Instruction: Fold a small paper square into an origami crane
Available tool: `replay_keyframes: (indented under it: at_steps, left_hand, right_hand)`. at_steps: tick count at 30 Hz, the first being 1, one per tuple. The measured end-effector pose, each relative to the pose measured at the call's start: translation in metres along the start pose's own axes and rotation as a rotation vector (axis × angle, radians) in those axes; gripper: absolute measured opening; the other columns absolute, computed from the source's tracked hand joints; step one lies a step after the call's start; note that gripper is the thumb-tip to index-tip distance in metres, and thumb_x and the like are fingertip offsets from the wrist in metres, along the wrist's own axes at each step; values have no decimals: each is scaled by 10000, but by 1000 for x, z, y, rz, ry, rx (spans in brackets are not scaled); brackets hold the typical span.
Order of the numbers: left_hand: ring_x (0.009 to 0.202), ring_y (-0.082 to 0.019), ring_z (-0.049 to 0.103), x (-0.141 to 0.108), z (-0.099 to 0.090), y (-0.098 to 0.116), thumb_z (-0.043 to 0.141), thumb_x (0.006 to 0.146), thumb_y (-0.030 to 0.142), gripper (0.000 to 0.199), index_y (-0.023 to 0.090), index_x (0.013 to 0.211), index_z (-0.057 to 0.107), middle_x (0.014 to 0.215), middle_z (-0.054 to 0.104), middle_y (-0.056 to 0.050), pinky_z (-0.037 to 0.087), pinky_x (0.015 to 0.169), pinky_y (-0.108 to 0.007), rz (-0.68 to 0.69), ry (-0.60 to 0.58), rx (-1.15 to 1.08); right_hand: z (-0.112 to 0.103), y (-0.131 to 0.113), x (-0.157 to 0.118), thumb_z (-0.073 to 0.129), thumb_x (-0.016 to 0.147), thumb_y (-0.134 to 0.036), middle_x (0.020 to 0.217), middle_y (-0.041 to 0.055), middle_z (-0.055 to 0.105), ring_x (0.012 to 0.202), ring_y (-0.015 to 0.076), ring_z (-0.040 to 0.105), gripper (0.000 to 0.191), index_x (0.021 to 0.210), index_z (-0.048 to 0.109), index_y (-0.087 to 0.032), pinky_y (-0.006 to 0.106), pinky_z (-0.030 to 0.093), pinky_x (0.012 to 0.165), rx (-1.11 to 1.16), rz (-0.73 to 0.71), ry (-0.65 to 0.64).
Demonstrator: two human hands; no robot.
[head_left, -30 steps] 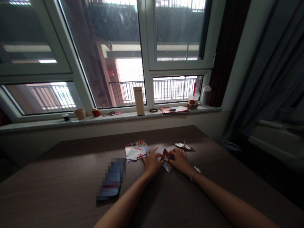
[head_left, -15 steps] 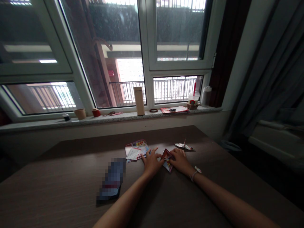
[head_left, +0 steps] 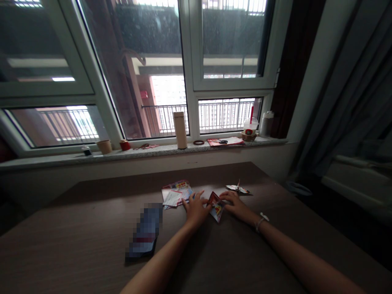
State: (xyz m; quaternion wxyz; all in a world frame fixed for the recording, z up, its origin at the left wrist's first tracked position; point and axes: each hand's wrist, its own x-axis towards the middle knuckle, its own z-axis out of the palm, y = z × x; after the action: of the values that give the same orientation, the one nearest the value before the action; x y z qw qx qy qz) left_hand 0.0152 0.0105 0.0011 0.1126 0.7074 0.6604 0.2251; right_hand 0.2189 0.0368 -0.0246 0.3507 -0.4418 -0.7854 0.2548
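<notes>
Diamond-shaped folded paper, printed in red, white and yellow [head_left: 217, 210], lies on the dark brown wooden table [head_left: 92, 228] between the two parted hands, and look: the right hand [head_left: 239, 206] has just slid outward, baring more of the printed face! That leaves the left hand [head_left: 196, 210], fingers spread, to steady the left edge, I'd judge. Right fingertips sit at or near the opposite edge; whether either hand pinches, I can't tell. Beyond the right hand perches a white, patterned paper bird [head_left: 238, 189].
</notes>
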Motion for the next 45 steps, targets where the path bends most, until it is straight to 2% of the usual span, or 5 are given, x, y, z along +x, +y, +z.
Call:
replay_keyframes:
  at_steps: [8, 17, 35, 42, 45]
  left_hand:
    - [1410, -339, 291, 0, -1, 0, 575, 843, 485, 249, 341, 943, 751, 1483, 474, 49, -4, 1118, -718, 0, -3, -26]
    - [1409, -342, 298, 0, 1, 0, 580, 845, 472, 221, 363, 921, 757, 1481, 473, 61, 23, 1117, -724, 1, -1, -2]
    - [1396, -331, 320, 0, 1, -1, 588, 829, 479, 232, 345, 911, 759, 1457, 501, 48, 11, 1122, -715, 5, 13, -32]
    - [1412, -333, 287, -5, -3, 2, 565, 824, 555, 322, 372, 1034, 728, 1483, 468, 19, 22, 1132, -696, 24, -37, 51]
    - [1426, -345, 257, -9, -3, 2, 583, 783, 621, 489, 357, 1187, 657, 1508, 428, -38, 23, 1128, -699, 36, -68, 114]
  right_hand:
    - [0, 6, 1, 678, 777, -333, 1178, 87, 614, 1232, 293, 459, 271, 1025, 722, -233, 469, 312, 1113, 33, -23, 11]
    - [5, 7, -1, 698, 783, -341, 1185, 78, 613, 1214, 274, 472, 252, 1013, 718, -240, 452, 330, 1096, -25, -60, 47]
    - [6, -10, -3, 701, 798, -362, 1158, 59, 627, 1163, 260, 476, 197, 964, 723, -258, 432, 336, 1057, -179, -45, 10]
    - [6, -14, -3, 710, 781, -377, 1122, 61, 635, 1147, 267, 479, 222, 961, 707, -247, 426, 349, 1035, -173, -10, 24]
    - [6, -14, -3, 702, 788, -383, 1106, 60, 638, 1143, 269, 479, 212, 949, 705, -244, 416, 358, 1026, -153, 13, 47]
